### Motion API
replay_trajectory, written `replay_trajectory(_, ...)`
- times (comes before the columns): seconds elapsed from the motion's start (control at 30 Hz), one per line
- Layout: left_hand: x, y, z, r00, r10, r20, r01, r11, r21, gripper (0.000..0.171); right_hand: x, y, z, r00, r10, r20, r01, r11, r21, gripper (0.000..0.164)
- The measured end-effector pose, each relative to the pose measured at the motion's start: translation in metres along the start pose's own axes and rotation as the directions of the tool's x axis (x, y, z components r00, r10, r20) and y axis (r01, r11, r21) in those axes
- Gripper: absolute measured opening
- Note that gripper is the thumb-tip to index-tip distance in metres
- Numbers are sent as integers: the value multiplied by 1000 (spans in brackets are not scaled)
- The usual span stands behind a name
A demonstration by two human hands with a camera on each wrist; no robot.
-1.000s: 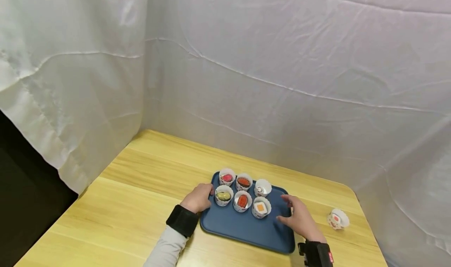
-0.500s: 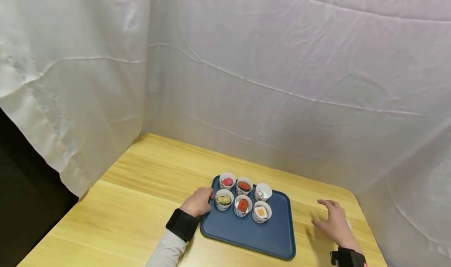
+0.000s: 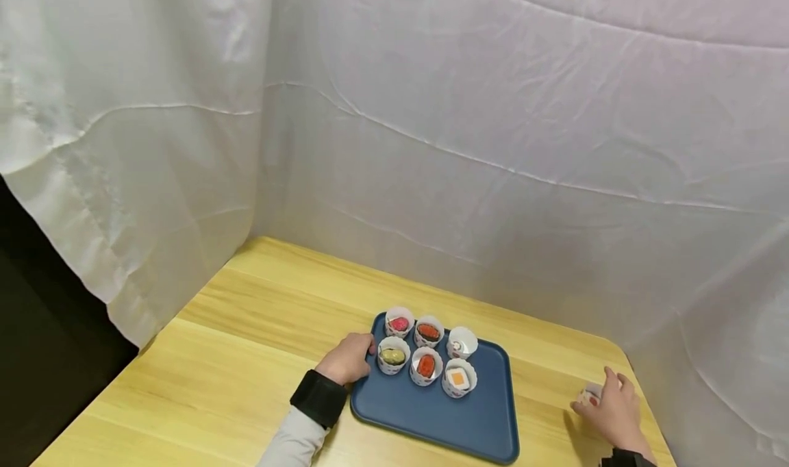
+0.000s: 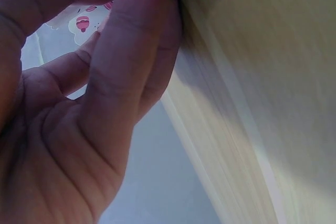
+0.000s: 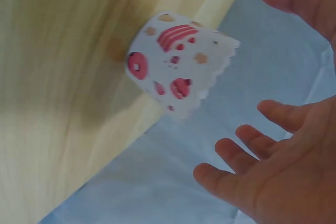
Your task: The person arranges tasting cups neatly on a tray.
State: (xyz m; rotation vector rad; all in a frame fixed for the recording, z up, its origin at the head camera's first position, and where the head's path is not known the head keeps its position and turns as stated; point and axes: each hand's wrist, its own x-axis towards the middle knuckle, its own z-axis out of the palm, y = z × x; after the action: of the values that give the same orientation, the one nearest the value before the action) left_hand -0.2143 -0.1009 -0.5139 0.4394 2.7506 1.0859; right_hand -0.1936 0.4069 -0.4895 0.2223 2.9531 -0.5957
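Observation:
My left hand [image 3: 346, 359] grips the left edge of a dark blue tray [image 3: 431, 418] in the head view. In the left wrist view, its curled fingers [image 4: 123, 45] meet at a sliver of blue, most of the tray being hidden. On the table at the far right, my right hand [image 3: 616, 407] reaches over a white paper baking cup [image 3: 589, 396], partly covering it. The right wrist view shows this baking cup [image 5: 176, 64] upright on the wood, with pink cake prints and a scalloped rim. My fingers are spread around its rim side, apart from it.
Several similar baking cups stand in two rows toward the tray's back left, among them one with a yellow piece [image 3: 392, 355], one with a red piece [image 3: 426, 366] and one with a white-and-orange piece [image 3: 459, 379]. Pale curtains [image 3: 493, 179] hang behind the wooden table [image 3: 246, 357].
My right hand has moved right, from the tray's right side to the lone baking cup. The left hand has stayed at the tray's edge. The head view has shifted slightly.

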Motion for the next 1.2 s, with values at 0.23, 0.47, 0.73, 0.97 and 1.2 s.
replay_trajectory(0.23,-1,2,-2,1000,7,-9,-7,1000,-7,24,5,6,7,1000,7,22,-8,1000,18,105)
replay_trajectory(0.47,1,0,0,1000,10,-5,-10,1000,-13,23,12,11,10,999,-38,34,38,999,8,99)
replay_trajectory(0.73,0,1,-2,1000,17,-3,-17,999,-28,23,16,13,11,997,-62,36,63,997,-33,88)
replay_trajectory(0.97,-1,1,-2,1000,20,-7,-20,999,-29,22,14,15,11,997,-67,28,68,996,-63,75)
replay_trajectory(1.2,1,-1,0,1000,17,-3,-17,1000,-24,22,14,18,11,997,-68,31,70,997,-43,60)
